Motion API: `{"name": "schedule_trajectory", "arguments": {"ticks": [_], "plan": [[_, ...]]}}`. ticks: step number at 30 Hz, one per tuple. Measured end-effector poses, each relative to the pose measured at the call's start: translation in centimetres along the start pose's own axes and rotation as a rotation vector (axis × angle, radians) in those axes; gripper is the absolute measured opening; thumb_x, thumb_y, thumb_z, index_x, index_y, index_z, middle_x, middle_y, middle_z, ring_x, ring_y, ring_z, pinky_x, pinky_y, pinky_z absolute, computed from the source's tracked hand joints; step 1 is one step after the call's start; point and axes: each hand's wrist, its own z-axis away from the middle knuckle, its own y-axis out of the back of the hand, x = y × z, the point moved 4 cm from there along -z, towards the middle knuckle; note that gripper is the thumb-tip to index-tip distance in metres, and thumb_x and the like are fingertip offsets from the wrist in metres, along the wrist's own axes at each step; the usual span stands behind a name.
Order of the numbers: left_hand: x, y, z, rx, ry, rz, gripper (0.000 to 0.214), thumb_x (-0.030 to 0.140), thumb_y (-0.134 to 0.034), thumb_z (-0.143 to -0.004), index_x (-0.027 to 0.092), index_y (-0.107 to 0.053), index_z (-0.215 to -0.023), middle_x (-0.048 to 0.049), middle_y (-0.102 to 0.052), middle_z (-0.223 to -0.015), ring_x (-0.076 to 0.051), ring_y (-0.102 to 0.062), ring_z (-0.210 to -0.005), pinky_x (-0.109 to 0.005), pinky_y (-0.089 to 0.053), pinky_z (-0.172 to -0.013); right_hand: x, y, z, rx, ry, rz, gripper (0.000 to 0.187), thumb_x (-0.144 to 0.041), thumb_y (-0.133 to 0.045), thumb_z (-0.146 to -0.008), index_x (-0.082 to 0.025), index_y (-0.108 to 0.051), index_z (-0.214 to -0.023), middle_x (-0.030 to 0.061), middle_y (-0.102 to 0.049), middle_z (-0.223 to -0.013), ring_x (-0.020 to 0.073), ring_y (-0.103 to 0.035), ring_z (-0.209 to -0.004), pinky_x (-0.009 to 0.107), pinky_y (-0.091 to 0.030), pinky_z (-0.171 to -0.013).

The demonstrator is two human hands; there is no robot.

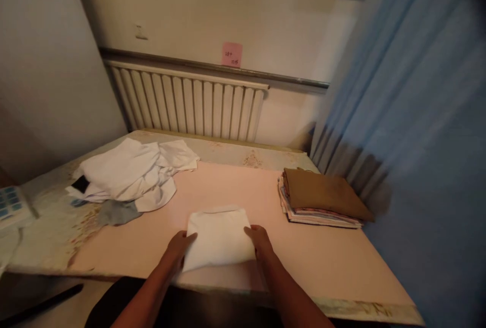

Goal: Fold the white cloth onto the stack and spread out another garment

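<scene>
A folded white cloth (220,239), perhaps a garment, is held between my two hands near the front edge of the table. My left hand (179,248) grips its left side, thumb on top and fingers underneath. On the opposite side my right hand (261,241) pinches the cloth the same way. A loose heap of white clothes (125,171) lies at the back left, with a grey piece (118,212) at its front. To the right sits a neat stack of folded fabric (322,196) with a brown piece on top.
The table (379,287) bears a pink sheet (235,183). A blue curtain (410,130) hangs along the right side. A radiator (190,105) stands behind the table, below a pink note (232,54). At the far left edge is a white device with blue keys (11,206).
</scene>
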Motion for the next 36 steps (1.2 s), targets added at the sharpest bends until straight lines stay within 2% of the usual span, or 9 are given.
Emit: {"name": "schedule_trajectory", "arguments": {"ticks": [4, 6, 10, 13, 16, 20, 26, 31, 36], "plan": [[0.0, -1.0, 0.3, -0.389, 0.16, 0.479, 0.047, 0.044, -0.079, -0.062, 0.016, -0.06, -0.096, -0.0099, -0.073, -0.08, -0.03, -0.072, -0.078, -0.039, -0.057, -0.067, -0.1, -0.5, 0.2, -0.15, -0.032, -0.199, 0.032, -0.037, -0.068, -0.059, -0.012, -0.068, -0.078, 0.0038, -0.066, -0.063, 0.0144, -0.054, -0.053, 0.026, -0.039, -0.051], [0.8, -1.2, 0.4, -0.513, 0.233, 0.637, 0.06, 0.039, -0.086, -0.054, 0.017, -0.06, -0.104, -0.0096, -0.075, -0.083, -0.032, -0.072, -0.083, -0.041, -0.058, -0.072, -0.5, -0.4, 0.4, -0.191, -0.015, -0.275, 0.038, -0.033, -0.07, -0.054, -0.01, -0.07, -0.084, 0.0034, -0.067, -0.066, 0.0134, -0.053, -0.053, 0.025, -0.037, -0.051], [4.8, -1.5, 0.5, -0.57, 0.138, 0.608, 0.077, 0.037, -0.089, -0.049, 0.017, -0.059, -0.117, -0.0089, -0.076, -0.094, -0.033, -0.072, -0.091, -0.041, -0.058, -0.078, -2.0, 2.1, 0.2, -0.207, 0.047, -0.377, 0.051, -0.031, -0.074, -0.051, -0.014, -0.07, -0.1, 0.0016, -0.07, -0.076, 0.015, -0.057, -0.059, 0.025, -0.04, -0.055], [9.7, -3.5, 0.7, -0.588, 0.023, 0.568, 0.079, 0.045, -0.087, -0.054, 0.017, -0.058, -0.122, -0.0108, -0.075, -0.1, -0.032, -0.071, -0.091, -0.038, -0.057, -0.073, -4.3, 6.7, -0.6, -0.221, 0.145, -0.443, 0.057, -0.037, -0.078, -0.053, -0.018, -0.069, -0.106, 0.0016, -0.072, -0.081, 0.0184, -0.062, -0.066, 0.028, -0.045, -0.061], [15.6, -7.4, 0.9, -0.664, -0.112, 0.585, 0.076, 0.043, -0.085, -0.058, 0.015, -0.058, -0.123, -0.0133, -0.073, -0.107, -0.029, -0.071, -0.088, -0.035, -0.056, -0.073, -7.1, 13.3, -1.5, -0.171, 0.26, -0.437, 0.061, -0.043, -0.08, -0.052, -0.018, -0.068, -0.107, 0.0035, -0.073, -0.082, 0.0192, -0.064, -0.066, 0.029, -0.047, -0.062], [23.9, -14.6, 1.0, -0.726, -0.287, 0.575, 0.074, 0.042, -0.084, -0.057, 0.011, -0.059, -0.119, -0.0151, -0.072, -0.107, -0.025, -0.069, -0.083, -0.031, -0.053, -0.069, -9.9, 23.3, -3.2, 0.037, 0.313, -0.27, 0.061, -0.045, -0.081, -0.053, -0.017, -0.068, -0.105, 0.0053, -0.074, -0.081, 0.0191, -0.065, -0.065, 0.031, -0.05, -0.062], [32.9, -25.2, 0.4, -0.797, -0.33, 0.613, 0.072, 0.032, -0.084, -0.046, 0.01, -0.061, -0.11, -0.012, -0.073, -0.095, -0.02, -0.065, -0.073, -0.028, -0.049, -0.065, -11.1, 35.0, -6.6, 0.184, 0.313, -0.217, 0.054, -0.039, -0.079, -0.058, -0.014, -0.068, -0.104, 0.006, -0.074, -0.082, 0.018, -0.066, -0.065, 0.032, -0.053, -0.063], [36.3, -31.7, -0.9, -0.824, -0.311, 0.65, 0.06, 0.024, -0.078, -0.048, 0.011, -0.062, -0.104, -0.0077, -0.072, -0.086, -0.016, -0.062, -0.066, -0.027, -0.048, -0.062, -10.9, 41.2, -9.5, 0.279, 0.291, -0.154, 0.045, -0.033, -0.077, -0.062, -0.014, -0.07, -0.103, 0.0063, -0.074, -0.08, 0.0184, -0.066, -0.064, 0.032, -0.053, -0.062], [35.8, -35.8, -2.3, -0.812, -0.264, 0.643, 0.051, 0.021, -0.075, -0.055, 0.013, -0.063, -0.104, -0.0046, -0.071, -0.08, -0.013, -0.06, -0.059, -0.025, -0.046, -0.056, -8.7, 43.6, -11.9, 0.373, 0.262, -0.048, 0.041, -0.026, -0.075, -0.063, -0.014, -0.071, -0.102, 0.0055, -0.074, -0.079, 0.0185, -0.066, -0.065, 0.033, -0.054, -0.065]]}}
